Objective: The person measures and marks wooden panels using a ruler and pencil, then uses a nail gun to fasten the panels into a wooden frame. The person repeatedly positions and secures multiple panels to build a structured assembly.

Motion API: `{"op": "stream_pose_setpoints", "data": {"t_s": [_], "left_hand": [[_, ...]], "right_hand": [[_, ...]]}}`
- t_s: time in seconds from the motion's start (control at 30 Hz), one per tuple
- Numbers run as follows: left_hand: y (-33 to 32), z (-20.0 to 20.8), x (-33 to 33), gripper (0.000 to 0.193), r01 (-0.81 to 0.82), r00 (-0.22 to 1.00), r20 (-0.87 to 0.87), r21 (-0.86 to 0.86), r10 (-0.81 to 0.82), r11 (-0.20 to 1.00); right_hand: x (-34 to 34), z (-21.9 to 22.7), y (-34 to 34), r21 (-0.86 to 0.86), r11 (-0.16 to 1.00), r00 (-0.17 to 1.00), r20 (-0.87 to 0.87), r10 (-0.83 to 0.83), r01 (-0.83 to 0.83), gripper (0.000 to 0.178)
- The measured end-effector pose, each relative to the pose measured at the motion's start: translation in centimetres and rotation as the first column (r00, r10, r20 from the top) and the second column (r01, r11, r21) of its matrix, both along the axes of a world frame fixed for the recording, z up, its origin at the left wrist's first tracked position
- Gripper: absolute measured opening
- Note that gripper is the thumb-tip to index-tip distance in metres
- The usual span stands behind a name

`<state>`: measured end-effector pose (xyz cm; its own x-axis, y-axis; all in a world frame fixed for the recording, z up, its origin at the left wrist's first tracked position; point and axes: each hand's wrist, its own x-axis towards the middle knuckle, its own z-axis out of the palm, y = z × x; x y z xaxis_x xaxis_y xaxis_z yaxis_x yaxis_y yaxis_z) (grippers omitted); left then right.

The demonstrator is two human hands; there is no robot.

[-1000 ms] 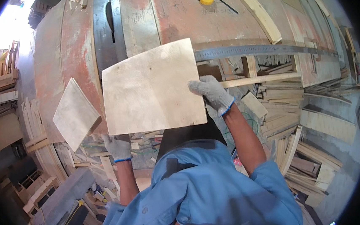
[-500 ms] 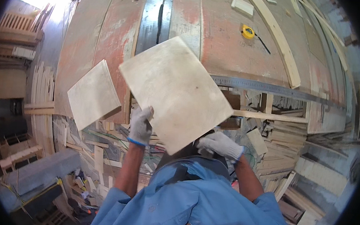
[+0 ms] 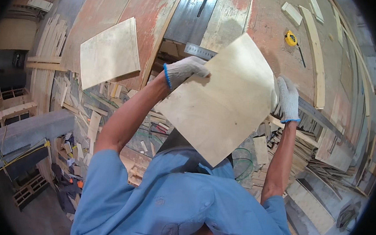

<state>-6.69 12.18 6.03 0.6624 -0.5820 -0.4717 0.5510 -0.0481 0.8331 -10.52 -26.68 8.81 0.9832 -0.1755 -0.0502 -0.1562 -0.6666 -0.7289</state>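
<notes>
A pale square wooden board (image 3: 222,102) is held up in front of me, turned cornerwise and overhanging the near edge of the workbench. My gloved left hand (image 3: 188,71) grips its upper left edge, thumb side over the face. At its right corner my gloved right hand (image 3: 288,99) is closed on the edge, part of the fingers hidden behind the board. Another pale board (image 3: 110,54), seemingly one of a small stack, lies on the bench to the left. Beyond the held board a metal strip with a dark slot (image 3: 201,10) is set into the bench top.
A steel ruler (image 3: 200,52) runs along the bench's near edge, partly hidden by the board. On the bench top (image 3: 265,33) lie a yellow tape measure (image 3: 291,38) and a long wood strip (image 3: 314,56). Wood offcuts (image 3: 293,156) are piled below on the right, scraps on the left.
The held board has turned and shifted right. My left hand went from its lower left edge to the upper left; my right hand rose from near my waist to the right corner. The view shifted too.
</notes>
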Motion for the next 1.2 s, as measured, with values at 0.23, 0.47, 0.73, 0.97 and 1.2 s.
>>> {"op": "stream_pose_setpoints", "data": {"t_s": [0.23, 0.47, 0.73, 0.97, 1.2], "left_hand": [[-2.4, 2.2, 2.0, 0.046, 0.008, 0.997, -0.08, -0.139, -0.019, 0.99], [2.2, -1.2, 0.5, 0.07, -0.466, 0.872, -0.42, -0.554, 0.252, 0.69], [-3.1, 4.9, -3.0, 0.037, -0.312, 0.939, 0.18, 0.079, 0.294, 0.947], [-1.1, 11.6, -1.2, 0.034, -0.207, 0.578, 0.778, -0.153, 0.247, 0.966], [0.0, 12.4, 2.0, 0.03, -0.189, -0.048, 0.957, 0.273, -0.287, 0.943]], "right_hand": [[0.2, -0.5, -1.2, 0.241, 0.962, 0.868, -0.496, 0.005, 0.132, 0.064], [-2.9, -0.6, -2.4, 0.434, 0.775, 0.858, -0.445, -0.258, 0.459, 0.061], [-3.5, -2.6, -3.9, 0.45, 0.706, 0.834, -0.225, -0.504, 0.547, 0.058], [-2.7, -0.2, -7.4, 0.714, 0.625, 0.943, -0.168, -0.287, 0.317, 0.062], [-2.3, 1.7, -8.1, 0.789, 0.469, 0.892, -0.452, 0.005, 0.397, 0.057]]}}
